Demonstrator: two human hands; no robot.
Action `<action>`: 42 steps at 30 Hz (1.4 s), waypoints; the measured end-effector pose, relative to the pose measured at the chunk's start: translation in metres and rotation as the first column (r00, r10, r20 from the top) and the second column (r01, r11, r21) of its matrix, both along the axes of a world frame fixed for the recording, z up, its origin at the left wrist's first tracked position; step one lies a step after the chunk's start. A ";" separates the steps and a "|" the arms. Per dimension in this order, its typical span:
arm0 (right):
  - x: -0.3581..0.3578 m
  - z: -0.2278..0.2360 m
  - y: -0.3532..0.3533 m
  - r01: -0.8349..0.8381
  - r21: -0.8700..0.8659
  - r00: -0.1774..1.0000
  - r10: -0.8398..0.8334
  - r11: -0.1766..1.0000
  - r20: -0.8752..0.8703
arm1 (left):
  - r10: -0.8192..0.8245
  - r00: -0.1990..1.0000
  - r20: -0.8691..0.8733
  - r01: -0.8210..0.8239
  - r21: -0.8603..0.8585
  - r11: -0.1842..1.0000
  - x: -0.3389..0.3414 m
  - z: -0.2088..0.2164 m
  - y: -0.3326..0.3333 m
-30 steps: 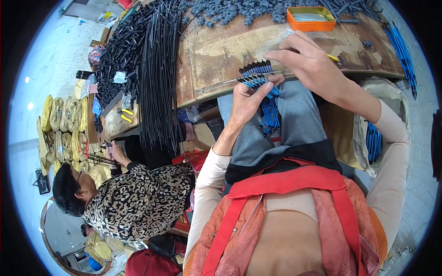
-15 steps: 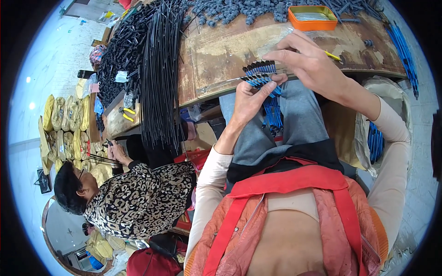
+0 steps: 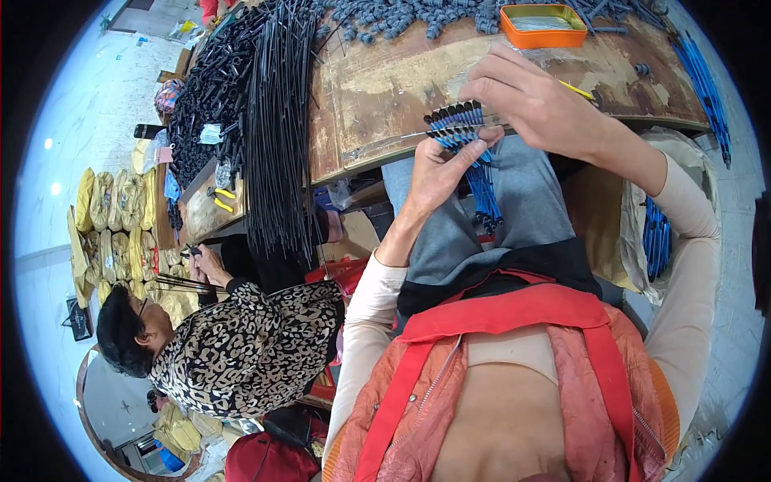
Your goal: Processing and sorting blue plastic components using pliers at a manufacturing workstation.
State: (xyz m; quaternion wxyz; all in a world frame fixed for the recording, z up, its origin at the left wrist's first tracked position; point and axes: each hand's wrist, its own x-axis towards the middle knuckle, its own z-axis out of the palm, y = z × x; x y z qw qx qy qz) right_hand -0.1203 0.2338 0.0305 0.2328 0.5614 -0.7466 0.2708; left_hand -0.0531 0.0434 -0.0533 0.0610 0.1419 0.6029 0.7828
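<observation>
My left hand (image 3: 443,170) is closed round a bundle of thin blue rods with black tips (image 3: 454,120), held over my lap at the table's front edge. The rods' tips fan out in rows above my thumb, and their lower ends hang between my knees. A thin straight wire or needle (image 3: 395,140) sticks out from the bundle toward the left. My right hand (image 3: 534,104) is bent over the bundle's right side, fingers curled and drawn together. Its fingertips are partly hidden, and what they pinch cannot be made out.
On the worn wooden table (image 3: 377,88) are an orange tin (image 3: 544,38) of thin needles, grey fittings (image 3: 401,18), long black rods (image 3: 277,128) and a yellow-handled tool (image 3: 577,90). A sack (image 3: 657,241) holds blue rods at my right. Another person (image 3: 249,345) works at my left.
My right hand has shifted slightly left, its fingers curling closer to the bundle. The rods in my left hand have turned a little, showing more of their blue lengths.
</observation>
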 end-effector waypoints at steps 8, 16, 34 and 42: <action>0.001 0.004 0.005 -0.043 0.092 0.998 0.039 0.995 0.043 | -0.015 0.999 -0.041 0.015 0.009 1.000 0.000 -0.003 0.005; 0.002 0.025 0.038 0.031 0.077 0.992 -0.041 0.997 0.121 | -0.027 0.999 -0.033 0.028 0.044 0.999 0.000 -0.002 0.002; -0.052 -0.012 0.026 0.030 -0.263 0.642 0.183 0.964 0.744 | 0.088 0.994 -0.060 -0.090 -0.024 0.996 0.038 0.065 0.016; 0.043 -0.071 -0.038 -0.053 -0.597 -0.407 0.528 0.801 0.745 | 0.245 0.947 -0.208 -0.272 -0.116 0.955 0.038 0.184 -0.004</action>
